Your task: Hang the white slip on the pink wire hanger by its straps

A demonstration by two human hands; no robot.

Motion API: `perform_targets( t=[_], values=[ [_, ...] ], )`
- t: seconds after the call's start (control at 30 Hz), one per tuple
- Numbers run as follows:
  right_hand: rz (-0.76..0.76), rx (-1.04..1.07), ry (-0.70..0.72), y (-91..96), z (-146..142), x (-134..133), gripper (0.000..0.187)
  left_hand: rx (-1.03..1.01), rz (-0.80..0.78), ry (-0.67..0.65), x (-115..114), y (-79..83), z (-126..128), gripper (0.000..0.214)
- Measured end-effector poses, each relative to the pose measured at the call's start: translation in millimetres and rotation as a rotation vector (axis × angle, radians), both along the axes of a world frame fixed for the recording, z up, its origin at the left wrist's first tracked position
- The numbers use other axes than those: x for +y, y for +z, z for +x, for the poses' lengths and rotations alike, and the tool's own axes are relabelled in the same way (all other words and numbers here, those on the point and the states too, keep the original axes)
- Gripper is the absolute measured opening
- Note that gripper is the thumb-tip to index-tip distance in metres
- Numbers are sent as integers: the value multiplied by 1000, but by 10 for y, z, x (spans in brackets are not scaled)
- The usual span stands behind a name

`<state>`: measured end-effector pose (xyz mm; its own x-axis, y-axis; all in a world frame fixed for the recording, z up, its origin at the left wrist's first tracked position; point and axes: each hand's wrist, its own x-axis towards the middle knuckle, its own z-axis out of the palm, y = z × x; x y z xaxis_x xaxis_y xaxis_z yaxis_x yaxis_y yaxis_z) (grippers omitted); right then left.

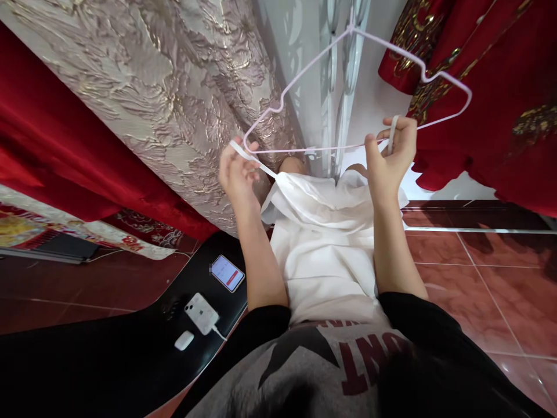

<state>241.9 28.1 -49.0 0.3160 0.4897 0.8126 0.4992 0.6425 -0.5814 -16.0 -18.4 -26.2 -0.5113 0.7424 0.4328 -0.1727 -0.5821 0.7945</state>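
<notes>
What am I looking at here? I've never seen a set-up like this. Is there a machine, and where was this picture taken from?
There is no machine at work: these are a person's own two bare hands. The single picture comes from a camera worn on that person's head, looking forward and down, so you see the arms much as the wearer would.

The left hand has a white strap across its fingers, running down to white cloth. The right hand has a second strap around its fingers; where that one leads is hidden. A pink hanger is just in front.

On the black surface at left lie two phones, one with its screen lit, and a small white case.
</notes>
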Motion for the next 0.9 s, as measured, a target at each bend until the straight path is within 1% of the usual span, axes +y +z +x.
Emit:
perform_targets(
  t=[0.07, 0.13, 0.2, 0.27, 0.33, 0.37, 0.43, 0.5, 0.57, 0.63, 0.73, 0.8, 0.83, 0.9],
  values=[
    [2, 20, 15, 25, 37, 11, 30, 76, 49, 123, 10, -20, -106, 25],
    [-19, 32, 12, 44, 45, 18, 30, 149, 122, 197, 72, -24, -185, 21],
    [-39, 39, 1, 52, 33, 22, 31, 190, 227, 226, 178, 7, -230, 16],
    [-51, 48, -7, 58, 19, 22, 31, 232, 298, 214, 292, 75, -249, 12],
    [-59, 59, -6, 70, 12, 15, 31, 283, 310, 137, 370, 170, -263, 9],
    [-65, 65, -3, 79, 9, 8, 31, 320, 294, 74, 385, 221, -272, 13],
    [-78, 86, 10, 97, -1, -11, 30, 405, 232, -66, 372, 326, -291, 17],
    [-87, 113, 29, 110, -19, -29, 30, 462, 153, -193, 326, 428, -291, 13],
    [-99, 127, 44, 113, -42, -38, 30, 450, 74, -285, 291, 528, -252, 9],
    [-115, 122, 54, 107, -62, -38, 31, 427, 43, -357, 291, 629, -171, 11],
    [-132, 116, 57, 99, -74, -35, 31, 397, 11, -422, 331, 782, -38, 13],
    [-140, 114, 59, 101, -71, -38, 31, 412, -20, -388, 355, 864, -4, 14],
    [-143, 110, 59, 103, -68, -42, 31, 456, -21, -333, 361, 888, -12, 15],
    [-142, 106, 60, 107, -66, -48, 31, 594, 32, -161, 365, 874, -72, 19]
  ],
)
